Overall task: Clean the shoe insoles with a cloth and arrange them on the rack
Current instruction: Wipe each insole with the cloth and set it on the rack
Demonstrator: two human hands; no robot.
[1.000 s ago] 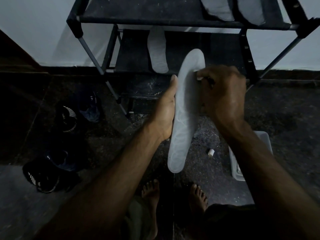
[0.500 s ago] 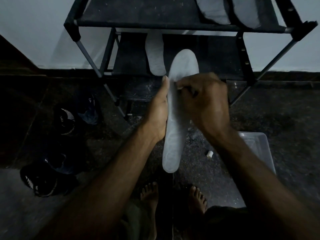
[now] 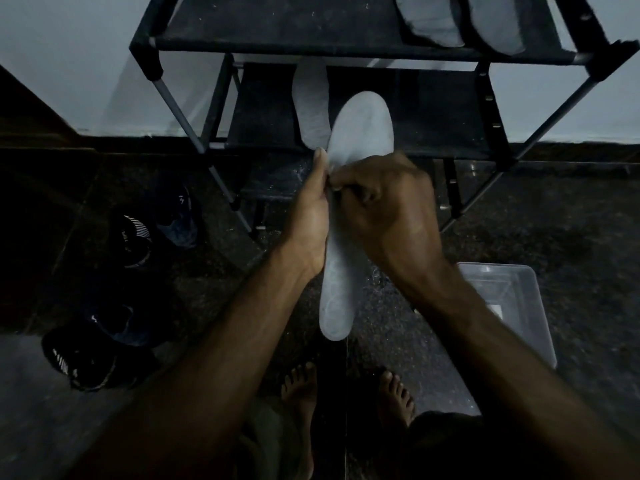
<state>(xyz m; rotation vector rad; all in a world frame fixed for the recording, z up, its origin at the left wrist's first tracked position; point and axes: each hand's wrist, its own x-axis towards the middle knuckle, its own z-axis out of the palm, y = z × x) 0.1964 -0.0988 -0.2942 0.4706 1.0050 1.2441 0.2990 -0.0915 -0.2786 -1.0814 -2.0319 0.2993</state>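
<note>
A pale grey insole (image 3: 360, 133) stands upright in the air in front of the black shoe rack (image 3: 311, 46). My left hand (image 3: 310, 216) holds it along its left edge, fingers straight behind it. My right hand (image 3: 388, 206) lies across its middle with fingers curled tight against its face near the left edge; the cloth is hidden inside that fist. Another insole (image 3: 310, 105) lies on the rack's lower shelf. Two more insoles (image 3: 433, 22) lie on the top shelf at the right.
A clear plastic box (image 3: 519, 306) sits on the dark floor at the right. Dark shoes (image 3: 131, 237) and another pair (image 3: 79, 355) lie at the left. My bare feet (image 3: 301, 386) are below the insole. A white wall stands behind the rack.
My right hand has slid from the insole's right edge across its face to the left edge. The insole has tilted slightly more upright in my left hand.
</note>
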